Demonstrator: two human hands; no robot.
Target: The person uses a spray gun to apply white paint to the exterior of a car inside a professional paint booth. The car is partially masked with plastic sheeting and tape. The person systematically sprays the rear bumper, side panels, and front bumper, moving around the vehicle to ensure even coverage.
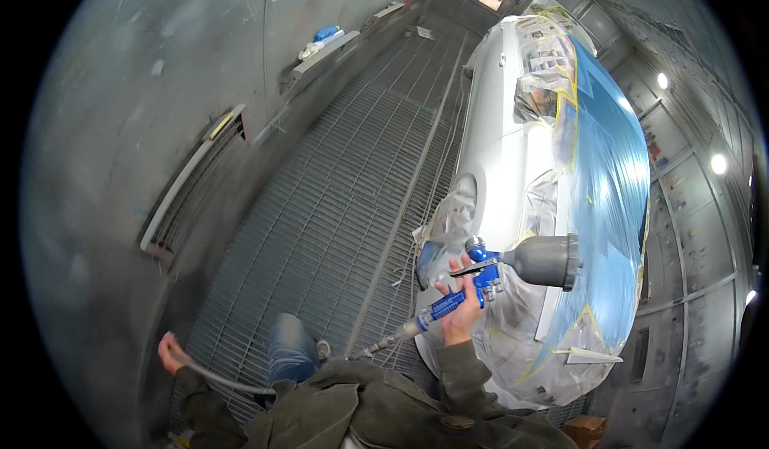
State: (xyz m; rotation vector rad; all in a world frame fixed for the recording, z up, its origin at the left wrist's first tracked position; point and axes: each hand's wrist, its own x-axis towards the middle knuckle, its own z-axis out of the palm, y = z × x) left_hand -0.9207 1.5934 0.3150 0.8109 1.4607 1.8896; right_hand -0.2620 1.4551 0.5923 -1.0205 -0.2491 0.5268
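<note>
My right hand [462, 311] is wrapped round the blue handle of a paint spray gun [458, 300], with fingers at its trigger. The gun lies tipped on its side, its dark grey paint cup [545, 261] pointing right. A metal fitting joins the handle's end to an air line. At the lower left my left hand [170, 353] is closed round a grey hose [228, 383] that runs back to my body. Beyond and beneath the gun is a car body [490, 120] with bare white-silver panels. Blue plastic film [609, 177], paper and yellow tape cover other parts of it.
A slatted metal grate floor [328, 193] runs between the car and the grey wall [120, 128]. From the wall juts a vent frame [192, 178]. Farther along, a ledge [324, 53] bears blue and white items. A cardboard box [585, 429] stands lower right.
</note>
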